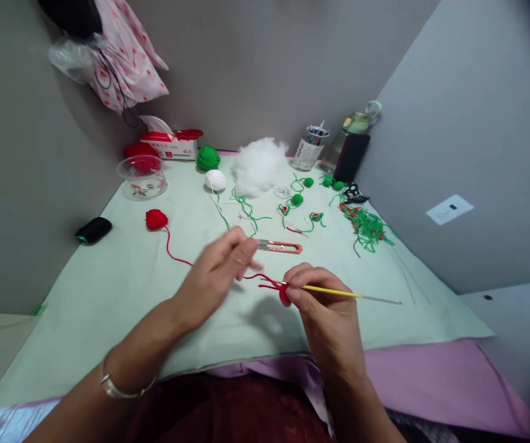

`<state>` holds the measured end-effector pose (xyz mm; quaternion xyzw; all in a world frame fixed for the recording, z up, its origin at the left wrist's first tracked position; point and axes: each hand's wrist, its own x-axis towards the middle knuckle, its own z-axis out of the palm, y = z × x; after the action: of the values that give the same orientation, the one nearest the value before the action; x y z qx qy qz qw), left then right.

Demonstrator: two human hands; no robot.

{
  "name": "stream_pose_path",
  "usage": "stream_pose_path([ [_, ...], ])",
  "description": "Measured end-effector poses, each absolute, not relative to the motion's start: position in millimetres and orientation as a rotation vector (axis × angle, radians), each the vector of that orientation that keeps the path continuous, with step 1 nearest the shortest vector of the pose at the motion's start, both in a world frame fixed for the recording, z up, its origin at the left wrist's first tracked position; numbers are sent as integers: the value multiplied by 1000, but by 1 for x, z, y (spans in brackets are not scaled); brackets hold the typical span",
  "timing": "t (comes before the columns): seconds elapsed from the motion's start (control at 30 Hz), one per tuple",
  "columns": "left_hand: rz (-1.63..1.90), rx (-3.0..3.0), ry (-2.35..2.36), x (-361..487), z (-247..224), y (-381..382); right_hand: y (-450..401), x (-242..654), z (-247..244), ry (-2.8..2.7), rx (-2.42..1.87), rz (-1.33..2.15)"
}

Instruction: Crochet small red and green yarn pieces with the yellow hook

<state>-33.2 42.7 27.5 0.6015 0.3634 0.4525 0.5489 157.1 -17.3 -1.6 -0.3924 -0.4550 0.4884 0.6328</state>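
My right hand [323, 304] pinches a yellow crochet hook [332, 290] together with a small red crocheted piece [284, 294]. The hook lies roughly level, its metal tip at the red piece. My left hand [221, 271] hangs over the cloth left of the piece, apart from it, its fingers partly bent and blurred; whether it holds the strand is unclear. Red yarn [177, 258] runs from a red ball [156, 219] behind the left hand to the piece. Orange-handled thread snips [283, 247] lie just beyond the hands.
Toward the back are a clear tub [141, 187], a green ball [208, 158], a white ball [215, 180], white stuffing [260, 166] and a pen cup [307, 149]. Green scraps [369, 229] lie at right, a black spool [93, 230] at left.
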Motion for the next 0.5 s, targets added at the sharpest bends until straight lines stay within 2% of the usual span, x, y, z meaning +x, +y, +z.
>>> stream_pose_path([
  [0.1, 843, 965, 556, -27, 38, 47, -18, 162, 0, -1048, -893, 1104],
  [0.23, 1293, 864, 513, -40, 61, 44, -16, 165, -5, -1055, -910, 1073],
  [0.33, 1541, 1434, 514, -43, 55, 39, -16, 164, -8, -1074, -923, 1000],
  [0.43, 1415, 2278, 727, -38, 33, 36, -16, 161, -6, -1111, -934, 910],
  [0.5, 1366, 2470, 962, -32, 20, 33, -16, 158, -4, -1135, -944, 848],
])
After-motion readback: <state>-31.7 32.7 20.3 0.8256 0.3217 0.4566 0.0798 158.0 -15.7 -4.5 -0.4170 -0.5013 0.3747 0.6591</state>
